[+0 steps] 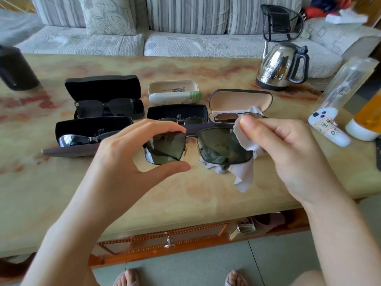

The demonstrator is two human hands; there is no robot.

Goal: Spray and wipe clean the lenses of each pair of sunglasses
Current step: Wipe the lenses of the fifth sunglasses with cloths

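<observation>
Left grip (132,153) pinches sunglasses (218,147) at the frame-left lens, forefinger on top rim, thumb under bottom rim, other fingers loosely curled. Right grip (284,153) pinches a grey cloth (245,174) over the outer edge of the frame-right lens, with the cloth's tail hanging below. Sunglasses sit mid-frame, held above the bench (144,193). Long axis runs left-right, lenses roughly facing the camera; temples unclear. Just behind are open cases holding other pairs: black case (103,89) upper left, second black case (92,129) below it, middle black case (178,113), beige case (241,100). Bare bench lies below the hands down to its near edge. Kettle (282,62) upper right, bottles (346,83) crowding the right edge.
</observation>
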